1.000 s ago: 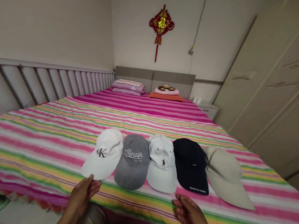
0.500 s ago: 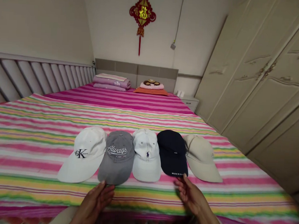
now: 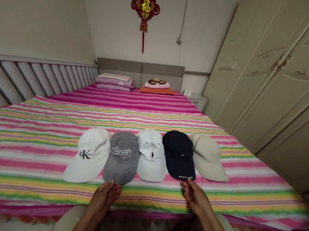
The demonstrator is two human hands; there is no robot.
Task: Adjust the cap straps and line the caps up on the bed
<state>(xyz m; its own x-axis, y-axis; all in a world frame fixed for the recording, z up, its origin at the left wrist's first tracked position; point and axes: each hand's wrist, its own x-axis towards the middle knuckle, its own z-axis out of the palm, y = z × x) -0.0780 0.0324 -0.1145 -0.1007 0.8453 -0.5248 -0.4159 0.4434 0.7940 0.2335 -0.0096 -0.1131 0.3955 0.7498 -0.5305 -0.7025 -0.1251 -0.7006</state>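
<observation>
Five caps (image 3: pixel 151 164); left hand (image 3: pixel 104 198) touching gray brim (image 3: pixel 120 172), right hand (image 3: pixel 198 199) black brim (image 3: pixel 181 170); unclear if fingers (image 3: pixel 115 191) pinch

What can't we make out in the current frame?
Head view, navy cap: end of the brim lettering; blurred, too small.
Head view, right hand: whether any fingers reach under that brim; the brim hides it.
Head view, beige cap: side mark; too small, angled away.
Head view, red wall hanging: top; cut off by upper edge.

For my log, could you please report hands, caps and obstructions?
Left hand at gray cap's brim; right hand at navy cap's brim; five caps in a row; no obstruction visible.
</observation>
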